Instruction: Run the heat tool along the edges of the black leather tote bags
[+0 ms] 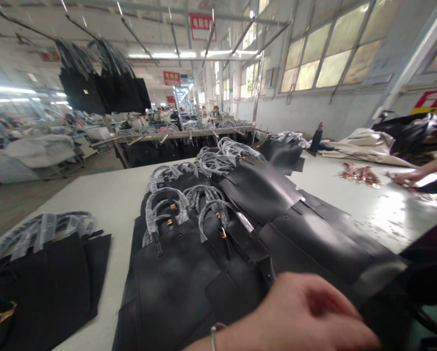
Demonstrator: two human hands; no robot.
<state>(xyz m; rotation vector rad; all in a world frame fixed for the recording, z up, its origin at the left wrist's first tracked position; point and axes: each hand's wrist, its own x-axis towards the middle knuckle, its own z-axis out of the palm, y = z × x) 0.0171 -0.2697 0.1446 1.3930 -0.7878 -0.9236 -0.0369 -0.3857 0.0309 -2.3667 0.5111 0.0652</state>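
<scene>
My left hand (294, 312), with a bracelet at the wrist, reaches in from the bottom and points right. Its fingers are curled and smeared by motion, so I cannot tell whether they hold anything. It is over the lower edge of a pile of black handbag pieces (174, 273). Several bag handles (154, 214) there are wrapped in clear plastic. A black strap with a gold clasp (223, 234) lies on one bag. Larger smooth black panels (313, 239) lie to the right. My right hand is not in view.
More black bags (50, 282) lie at the left of the white table (110, 190). Finished-looking bags (104, 92) hang from an overhead rack. At right, another person's hand (415, 175) is near pinkish strips (360, 174). Beige material (368, 146) is heaped behind.
</scene>
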